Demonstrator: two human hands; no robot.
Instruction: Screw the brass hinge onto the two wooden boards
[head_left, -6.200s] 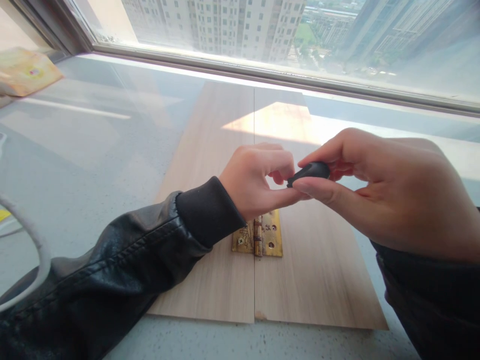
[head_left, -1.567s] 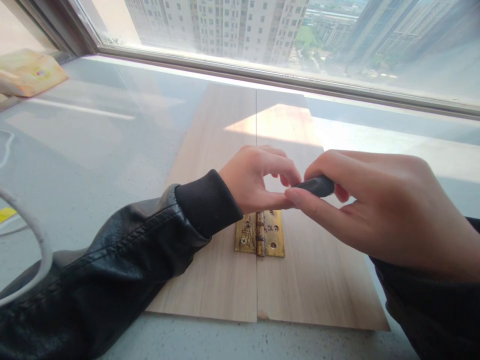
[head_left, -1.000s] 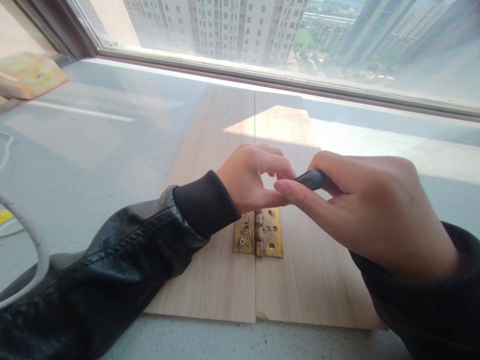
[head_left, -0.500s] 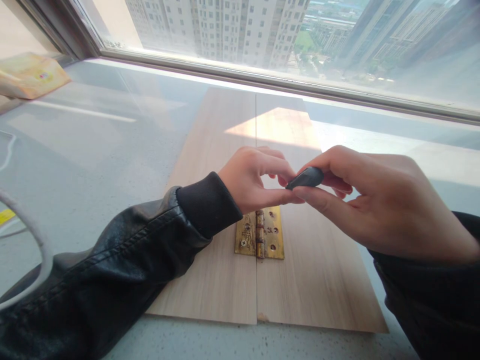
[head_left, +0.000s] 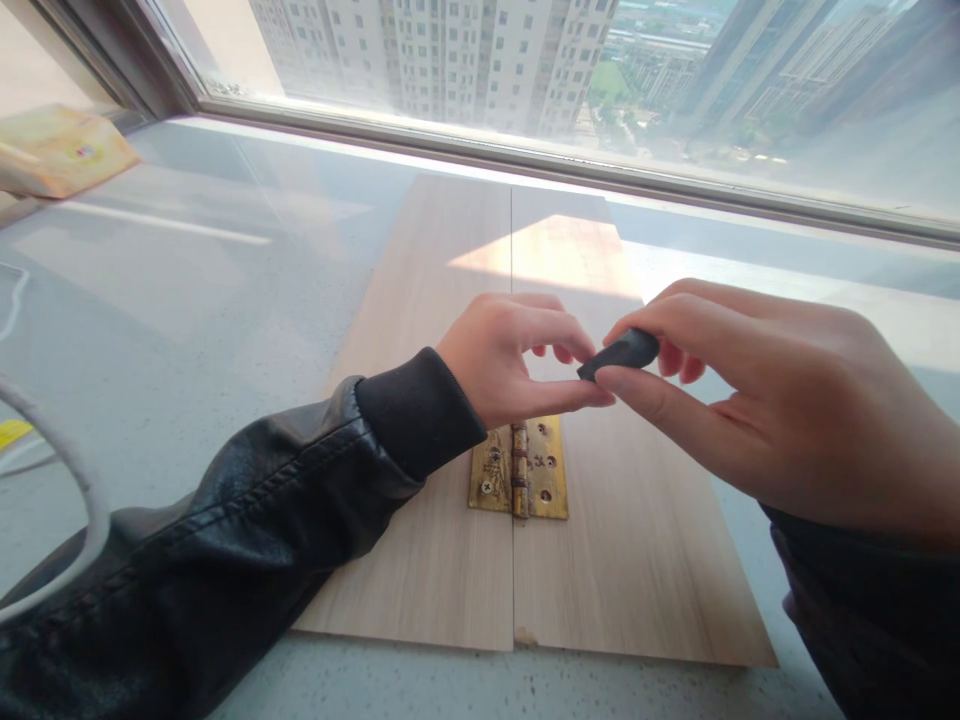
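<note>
Two light wooden boards (head_left: 630, 560) lie side by side on a grey stone sill, joined by a tarnished brass hinge (head_left: 519, 468). My right hand (head_left: 757, 400) is closed on a black tool handle (head_left: 621, 352), thumb and fingers pinching it above the hinge's upper part. My left hand (head_left: 510, 358) is curled just left of the handle, its thumb and fingers pinched together around something I cannot make out beneath the handle. The tool's tip is hidden behind my left hand.
A window frame (head_left: 525, 150) runs along the far edge of the sill (head_left: 225, 290). A yellow packet (head_left: 60, 155) lies at the far left. A white cable (head_left: 67, 480) loops at the near left.
My right hand has turned the black handle back and forth in its fingers, ending with the wrist slightly higher and to the right. My left hand has stayed in place over the hinge.
</note>
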